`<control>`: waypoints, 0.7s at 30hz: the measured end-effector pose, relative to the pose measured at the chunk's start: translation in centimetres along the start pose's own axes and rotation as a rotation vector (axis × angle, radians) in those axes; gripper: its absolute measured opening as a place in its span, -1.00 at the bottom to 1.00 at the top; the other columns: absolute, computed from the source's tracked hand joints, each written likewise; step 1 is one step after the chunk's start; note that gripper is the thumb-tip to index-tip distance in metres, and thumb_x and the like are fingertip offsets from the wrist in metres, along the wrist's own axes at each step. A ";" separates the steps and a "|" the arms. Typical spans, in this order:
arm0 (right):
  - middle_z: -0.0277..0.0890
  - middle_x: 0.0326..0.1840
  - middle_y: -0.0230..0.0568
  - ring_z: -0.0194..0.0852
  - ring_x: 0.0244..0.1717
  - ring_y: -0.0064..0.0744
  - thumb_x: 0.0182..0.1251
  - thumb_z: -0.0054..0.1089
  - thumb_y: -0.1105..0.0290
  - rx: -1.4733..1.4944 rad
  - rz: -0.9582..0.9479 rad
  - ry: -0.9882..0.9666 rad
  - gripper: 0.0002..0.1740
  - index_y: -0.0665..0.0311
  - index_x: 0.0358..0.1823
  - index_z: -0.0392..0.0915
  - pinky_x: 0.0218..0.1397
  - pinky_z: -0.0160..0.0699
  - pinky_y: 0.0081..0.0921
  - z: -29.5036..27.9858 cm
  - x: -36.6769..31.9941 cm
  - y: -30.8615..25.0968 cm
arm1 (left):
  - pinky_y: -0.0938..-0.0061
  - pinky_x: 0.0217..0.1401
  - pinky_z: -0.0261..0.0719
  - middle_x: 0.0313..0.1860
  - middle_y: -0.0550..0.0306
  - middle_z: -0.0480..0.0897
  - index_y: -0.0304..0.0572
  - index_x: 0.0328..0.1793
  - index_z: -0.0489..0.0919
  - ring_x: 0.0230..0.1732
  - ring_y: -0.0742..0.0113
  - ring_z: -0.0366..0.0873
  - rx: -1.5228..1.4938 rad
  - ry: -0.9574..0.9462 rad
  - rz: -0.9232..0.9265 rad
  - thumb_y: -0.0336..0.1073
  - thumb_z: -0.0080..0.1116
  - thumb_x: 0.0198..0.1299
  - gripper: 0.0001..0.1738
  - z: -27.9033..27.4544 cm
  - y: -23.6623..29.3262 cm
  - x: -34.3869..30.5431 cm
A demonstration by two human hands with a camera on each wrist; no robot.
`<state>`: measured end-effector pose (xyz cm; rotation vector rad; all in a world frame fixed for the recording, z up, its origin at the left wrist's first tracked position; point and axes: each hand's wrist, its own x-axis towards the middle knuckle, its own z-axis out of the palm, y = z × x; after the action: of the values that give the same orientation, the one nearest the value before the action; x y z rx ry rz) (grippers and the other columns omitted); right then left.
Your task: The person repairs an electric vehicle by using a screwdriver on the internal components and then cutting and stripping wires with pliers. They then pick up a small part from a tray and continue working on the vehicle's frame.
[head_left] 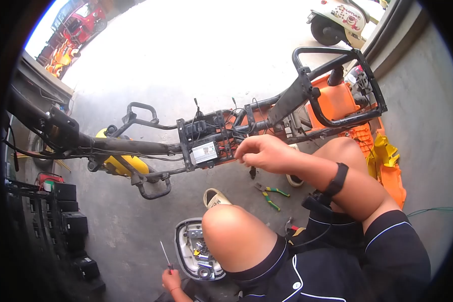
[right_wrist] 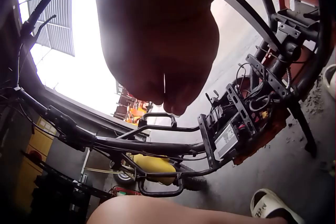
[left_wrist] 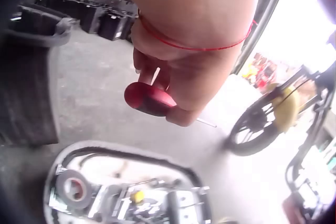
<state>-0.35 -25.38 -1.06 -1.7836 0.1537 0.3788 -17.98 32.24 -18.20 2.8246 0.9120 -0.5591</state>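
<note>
**Screwdriver in the left hand, right hand loosely curled over a black metal frame**

The left hand (head_left: 173,283) grips the rounded, red-and-black handle of a screwdriver (left_wrist: 149,99), on the person's side of the frame (head_left: 131,147); its thin, straight metal shaft points away from the hand. The right hand (head_left: 267,155) hangs above the frame with fingers loosely bent and nothing visible in them. Near it, a silver, flat-faced box (head_left: 204,152) sits among cables between the frame's crossbars. The frame is of round tubing with looped ends, its dark finish scuffed; smooth orange panels (head_left: 337,100) lie beneath its right end.

Left of the person's knee and nearer than the frame, a pale tray (head_left: 178,246) with a dark rim holds metal pieces and a roll of tape (left_wrist: 74,189). Pliers (head_left: 277,191) with green-and-yellow handles lie on the floor (head_left: 126,211) just this side of the frame.

The knee overlaps the tray's right edge; the small metal pieces blur together. The right fingers are dark in the right wrist view. Open concrete separates the tray's far edge from the frame.
</note>
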 end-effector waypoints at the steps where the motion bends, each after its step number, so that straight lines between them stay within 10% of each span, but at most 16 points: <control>1: 0.71 -0.12 -0.16 0.67 -0.09 -0.44 0.31 0.17 0.43 -0.035 -0.065 -0.028 -0.70 0.40 0.02 0.63 0.02 0.62 -0.43 0.6 0.2 0.1 | 0.08 -0.02 0.51 -0.19 -0.09 0.67 -0.23 -0.14 0.69 -0.14 -0.05 0.63 -0.123 0.072 0.134 -0.21 0.27 0.03 -0.69 -1.7 0.1 0.1; 4: 0.72 -0.12 -0.23 0.66 -0.11 -0.49 0.41 0.23 0.32 0.092 -0.034 -0.088 -0.73 0.36 -0.01 0.64 -0.04 0.61 -0.43 2.3 0.1 -0.5 | 0.36 -0.13 0.49 -0.35 0.00 0.56 -0.42 -0.12 0.63 -0.31 0.29 0.48 -0.440 0.246 0.486 -0.42 0.19 0.13 -0.77 -10.4 8.6 -5.5; 10: 0.72 -0.10 -0.30 0.64 -0.08 -0.52 0.52 0.19 0.20 0.434 -0.172 0.042 -0.73 0.26 -0.03 0.64 -0.10 0.56 -0.48 0.9 0.9 -2.6 | 0.37 -0.17 0.49 -0.28 0.02 0.52 -0.35 0.00 0.66 -0.31 0.18 0.50 -0.570 0.230 0.980 -0.48 0.19 0.10 -0.69 -22.8 27.0 -15.2; 21: 0.63 0.01 -0.13 0.65 0.05 -0.34 0.60 0.05 0.28 1.091 -0.271 0.081 -0.77 0.27 0.08 0.49 0.10 0.69 -0.41 -5.2 -0.4 -3.6 | 0.38 -0.19 0.52 -0.30 -0.01 0.55 -0.40 -0.03 0.68 -0.35 0.20 0.52 -0.616 0.213 1.205 -0.42 0.24 0.09 -0.69 -23.5 40.7 -20.2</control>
<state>1.25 -29.52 3.41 -0.7207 0.1333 -0.0077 -2.03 -6.43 11.26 2.2707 -0.5799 0.1735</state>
